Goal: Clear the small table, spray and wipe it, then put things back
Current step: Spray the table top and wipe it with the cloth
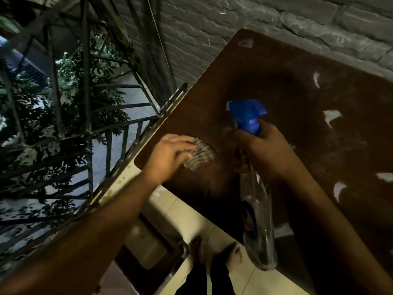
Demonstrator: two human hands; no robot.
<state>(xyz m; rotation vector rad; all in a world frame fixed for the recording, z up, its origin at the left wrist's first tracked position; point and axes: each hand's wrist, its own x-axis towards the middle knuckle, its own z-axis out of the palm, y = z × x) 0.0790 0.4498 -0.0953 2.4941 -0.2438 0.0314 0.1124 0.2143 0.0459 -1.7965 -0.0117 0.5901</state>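
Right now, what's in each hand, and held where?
Right hand grips the spray bottle around its neck, just below the blue trigger head. Left hand presses a checked cloth onto the table, fingers over the cloth's near edge.

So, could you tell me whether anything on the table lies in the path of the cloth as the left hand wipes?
Nothing visible does. The left hand presses the checked cloth on the brown table, whose surface shows only flat pale patches. The right hand holds the spray bottle beside the cloth.
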